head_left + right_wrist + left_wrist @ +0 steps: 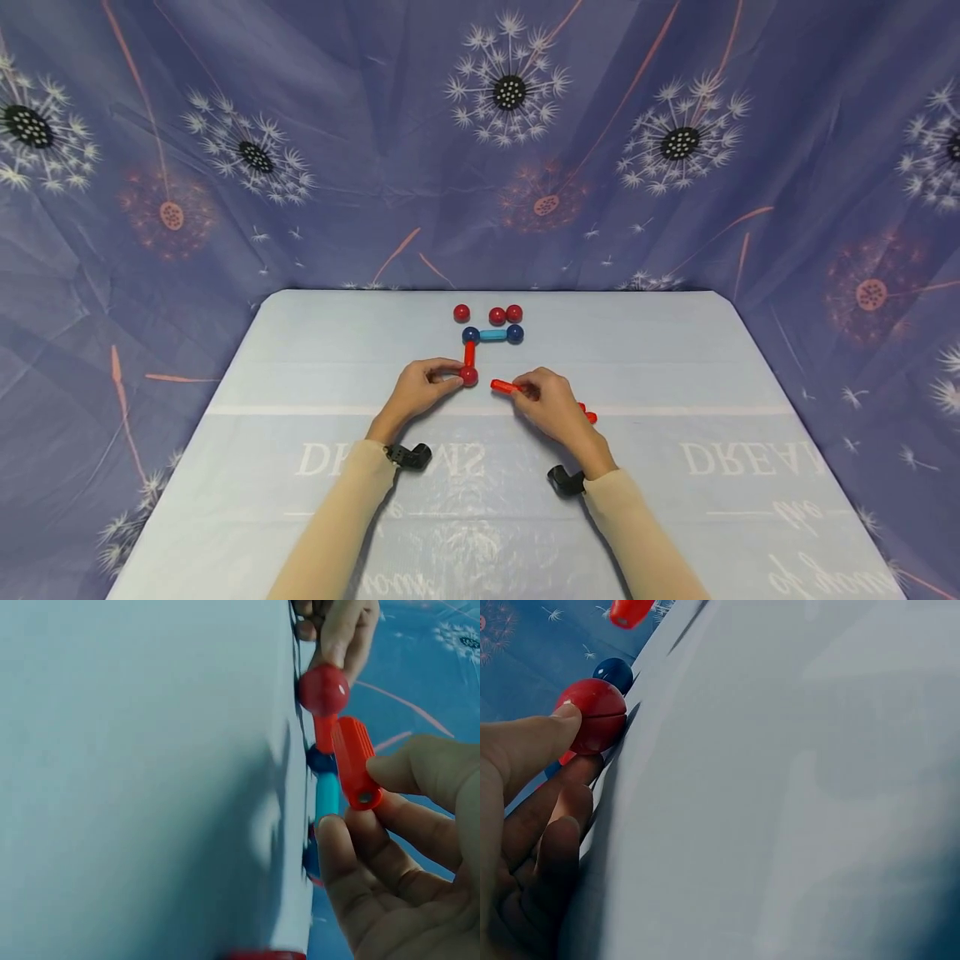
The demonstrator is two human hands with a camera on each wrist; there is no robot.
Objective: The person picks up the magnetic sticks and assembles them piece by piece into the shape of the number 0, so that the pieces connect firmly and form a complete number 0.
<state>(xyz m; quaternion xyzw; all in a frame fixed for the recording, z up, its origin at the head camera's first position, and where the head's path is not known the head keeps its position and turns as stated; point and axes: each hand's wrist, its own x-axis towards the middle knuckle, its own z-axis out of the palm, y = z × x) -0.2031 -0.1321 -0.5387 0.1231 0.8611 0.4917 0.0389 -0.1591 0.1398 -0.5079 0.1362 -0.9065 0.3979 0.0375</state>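
My left hand [422, 390] pinches a red ball [468, 376] between thumb and fingers, on the table. From that ball a red rod [469, 354] runs back to a dark blue ball [470, 335]. A light blue rod [492, 335] joins this one to a second dark blue ball [515, 333] at its right. In my right hand [551, 402] a loose red rod [504, 387] is pinched, one end pointing at the red ball with a gap between. The right wrist view shows this rod [354, 763] ribbed, with a small metallic disc in its near end.
Behind the joined pieces lie a single red ball [461, 313] and two more red balls [506, 315] side by side. More red rods [590, 417] lie on the table [300, 350], partly hidden by my right forearm. A patterned cloth [375, 167] hangs behind the table.
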